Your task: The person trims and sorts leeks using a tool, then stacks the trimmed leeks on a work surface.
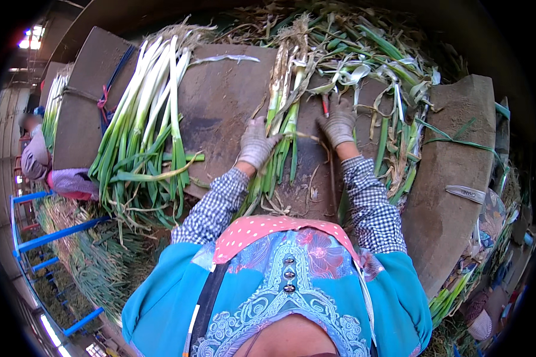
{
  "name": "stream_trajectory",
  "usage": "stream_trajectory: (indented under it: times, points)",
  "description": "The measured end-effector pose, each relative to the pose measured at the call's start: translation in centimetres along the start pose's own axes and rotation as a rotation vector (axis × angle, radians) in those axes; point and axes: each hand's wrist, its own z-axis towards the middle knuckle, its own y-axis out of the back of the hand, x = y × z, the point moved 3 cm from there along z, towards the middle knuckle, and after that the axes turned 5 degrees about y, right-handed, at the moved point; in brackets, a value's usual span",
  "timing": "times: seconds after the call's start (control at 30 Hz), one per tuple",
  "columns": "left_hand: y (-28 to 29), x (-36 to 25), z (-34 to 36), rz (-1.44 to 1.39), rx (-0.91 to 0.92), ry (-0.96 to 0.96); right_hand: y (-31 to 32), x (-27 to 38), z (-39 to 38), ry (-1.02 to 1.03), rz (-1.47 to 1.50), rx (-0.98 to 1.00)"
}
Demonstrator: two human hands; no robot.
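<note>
A few unpeeled green onions [292, 116], with dry brown skins and roots at the far end, lie lengthwise on the brown board in front of me. My left hand [258, 143], in a dirty pale glove, rests along their left side with its fingers stretched out and its thumb touching the stalks. To their right, my gloved right hand [339, 123] is closed around a small red-handled tool [325, 106]; its working end is hard to make out. Cleaned green onions [155, 101] with white stems are laid at the left.
Loose leaves and peeled skins [393, 71] heap along the back and right. A bare board [458, 172] tied with green string stands at the right. Blue metal rails [62, 235] and piled green onions [95, 256] are at lower left; another person [39, 154] sits beyond.
</note>
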Motion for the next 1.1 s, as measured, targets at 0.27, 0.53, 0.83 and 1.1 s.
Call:
stream_trajectory:
  times: [0.27, 0.53, 0.83, 1.1]
  points:
    - [5.4, 2.4, 11.9, -1.154, 0.069, 0.15, 0.7, 0.1, -9.9, 0.194, 0.344, 0.342]
    - [6.5, 3.7, 2.7, -0.193, 0.164, 0.113, 1.5, 2.0, -13.7, 0.274, 0.453, 0.198]
    - [-0.2, 7.3, -2.5, -0.519, 0.422, 0.073, -0.4, 6.6, -20.1, 0.375, 0.342, 0.475]
    - [1.8, 5.5, -3.6, -0.665, 0.497, 0.232, -0.7, 6.8, -20.8, 0.347, 0.326, 0.498]
